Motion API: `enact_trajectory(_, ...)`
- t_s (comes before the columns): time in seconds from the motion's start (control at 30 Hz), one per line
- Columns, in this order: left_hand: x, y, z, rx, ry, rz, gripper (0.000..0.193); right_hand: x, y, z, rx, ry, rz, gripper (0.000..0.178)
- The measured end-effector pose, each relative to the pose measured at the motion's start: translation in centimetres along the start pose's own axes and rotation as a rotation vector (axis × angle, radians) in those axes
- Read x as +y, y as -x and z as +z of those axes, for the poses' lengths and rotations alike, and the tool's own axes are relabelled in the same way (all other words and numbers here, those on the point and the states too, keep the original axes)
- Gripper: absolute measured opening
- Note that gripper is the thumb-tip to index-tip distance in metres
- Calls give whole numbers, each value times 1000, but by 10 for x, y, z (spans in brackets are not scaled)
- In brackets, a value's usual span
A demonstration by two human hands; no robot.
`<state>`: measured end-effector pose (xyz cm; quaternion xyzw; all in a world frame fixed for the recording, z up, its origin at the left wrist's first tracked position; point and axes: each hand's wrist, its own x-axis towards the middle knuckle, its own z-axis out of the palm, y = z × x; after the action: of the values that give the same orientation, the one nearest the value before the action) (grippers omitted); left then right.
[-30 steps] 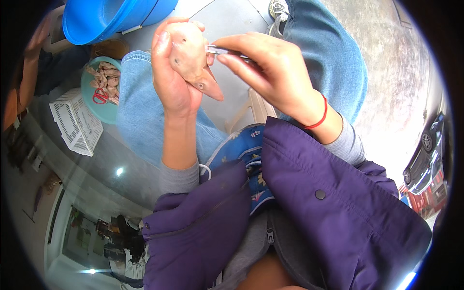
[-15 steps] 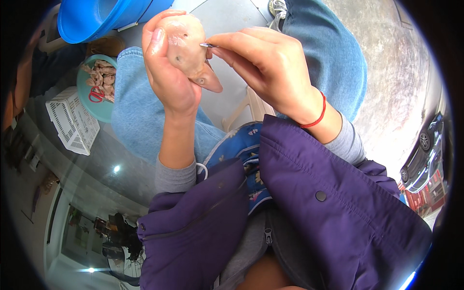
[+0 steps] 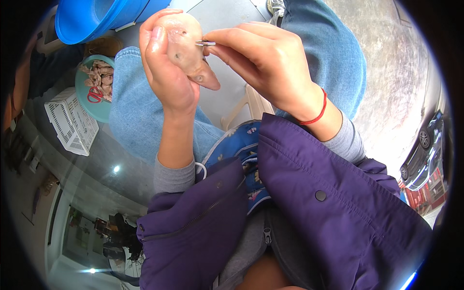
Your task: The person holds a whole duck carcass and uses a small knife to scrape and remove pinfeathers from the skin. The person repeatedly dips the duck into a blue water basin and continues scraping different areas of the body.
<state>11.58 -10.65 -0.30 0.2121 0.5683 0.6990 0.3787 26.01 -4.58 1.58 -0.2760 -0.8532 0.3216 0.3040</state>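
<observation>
Underfoot, grey concrete floor (image 3: 227, 96) runs out to a parked car (image 3: 425, 154) at the right edge — a blue tub (image 3: 96, 19), a teal bowl (image 3: 94, 106) of pale pieces with red scissors (image 3: 95, 95) and a white basket (image 3: 67, 125) sit left of the blue-jeaned knees. Held up before them, the left hand (image 3: 164, 72) is wrapped around a pale pink piece of meat (image 3: 186, 48), long axis slanting — tapered tip pointing down-right — while the right hand (image 3: 266, 63) pinches metal tweezers (image 3: 205, 43) against it.

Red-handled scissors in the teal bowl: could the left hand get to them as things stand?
Probably not at once. The left hand is wrapped around the pale piece of meat that the right hand works on with tweezers. The scissors lie uncovered in the teal bowl, beside the knee.
</observation>
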Motion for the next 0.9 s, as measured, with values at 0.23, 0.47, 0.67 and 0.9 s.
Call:
enact_trajectory(0.23,4,3,2,-6,-5,-49,38,3,1,0,-16,42,-8,17)
enact_trajectory(0.47,2,1,1,6,9,-48,38,2,1,-1,-23,29,16,16)
enact_trajectory(0.67,0,2,-4,-16,-4,-68,42,1,2,0,-38,29,3,16)
enact_trajectory(0.9,-8,-3,-7,59,8,-28,42,-2,3,2,-67,7,1,18)
